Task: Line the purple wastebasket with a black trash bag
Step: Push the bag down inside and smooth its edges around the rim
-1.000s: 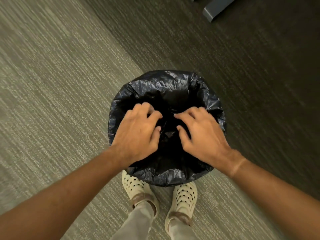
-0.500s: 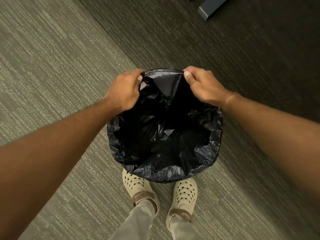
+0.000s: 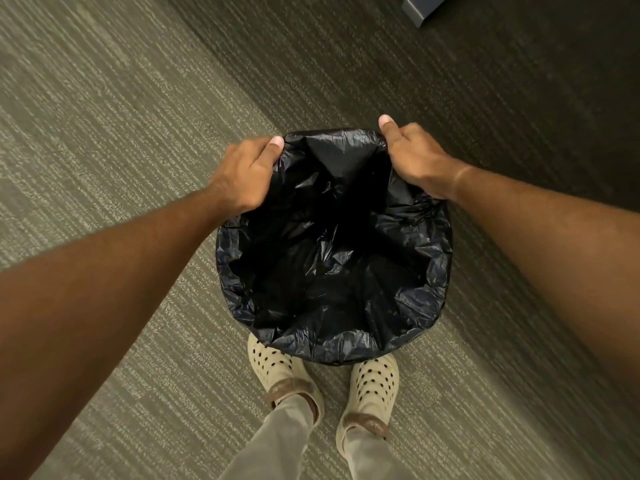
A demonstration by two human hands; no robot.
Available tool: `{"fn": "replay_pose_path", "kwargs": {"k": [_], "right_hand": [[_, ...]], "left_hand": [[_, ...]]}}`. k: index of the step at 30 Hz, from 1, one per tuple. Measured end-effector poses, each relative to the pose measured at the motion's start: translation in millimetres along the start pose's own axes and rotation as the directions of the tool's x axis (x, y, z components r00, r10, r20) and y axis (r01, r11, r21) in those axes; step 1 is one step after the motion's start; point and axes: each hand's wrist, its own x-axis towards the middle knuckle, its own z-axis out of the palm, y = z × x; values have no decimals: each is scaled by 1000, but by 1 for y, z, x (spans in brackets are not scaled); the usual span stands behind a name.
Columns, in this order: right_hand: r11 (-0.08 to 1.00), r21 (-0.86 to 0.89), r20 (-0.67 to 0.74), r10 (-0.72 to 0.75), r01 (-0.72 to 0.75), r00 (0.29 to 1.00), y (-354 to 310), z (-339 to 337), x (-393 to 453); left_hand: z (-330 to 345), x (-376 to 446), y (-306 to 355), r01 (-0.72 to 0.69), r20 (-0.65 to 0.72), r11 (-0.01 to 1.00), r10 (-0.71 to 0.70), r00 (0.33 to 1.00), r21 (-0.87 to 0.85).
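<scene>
Striped carpet (image 3: 121, 116) lies bare all round the bag (image 3: 332, 271). Left hand (image 3: 244, 174) and right hand (image 3: 415, 161) each clamp a grip on its far edge; shoes (image 3: 370, 379) touch its near edge.

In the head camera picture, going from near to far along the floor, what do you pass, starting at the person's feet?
Cream shoes → near rim of the black trash bag → the bag's dark inside → left hand and right hand pinching the far edge → dark carpet → grey furniture foot.

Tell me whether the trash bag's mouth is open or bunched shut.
Open: both hands, left hand and right hand, stretch the black trash bag rim wide.
</scene>
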Motion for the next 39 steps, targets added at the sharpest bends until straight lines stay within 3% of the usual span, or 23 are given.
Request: {"fn": "replay_pose_path", "kwargs": {"k": [4,7,11,18,22,26,30,34,39], "right_hand": [[989,146,-6,36,-34,999,9,-5,-6],[945,288,20,157,-156,987,25,-10,-22],[917,310,83,236,-250,968,48,-2,-50],[961,200,-228,236,-192,944,41,11,-62],[954,198,-280,274,-224,920,40,13,-58],[930,240,-239,336,-280,911,38,6,-64],[854,383,-220,454,-352,863,50,8,-98],[753,512,-209,575,-413,791,55,33,-135],[565,708,-207,739,-423,641,45,47,-134]], "left_hand": [[-3,-3,0,73,-45,997,-73,996,7],[-4,-18,-12,180,-116,984,-180,977,-10],[4,-51,-20,273,-151,962,-271,951,-8],[18,-59,-16,331,-281,940,-341,897,-82],[17,-60,-12,352,-269,931,-365,891,-97],[15,-62,-13,401,-229,899,-434,871,-178],[19,-96,-9,468,-204,780,-581,788,-415],[44,-138,0,627,-138,616,-757,639,-476],[68,-139,-5,569,-183,485,-843,505,-664]]}}
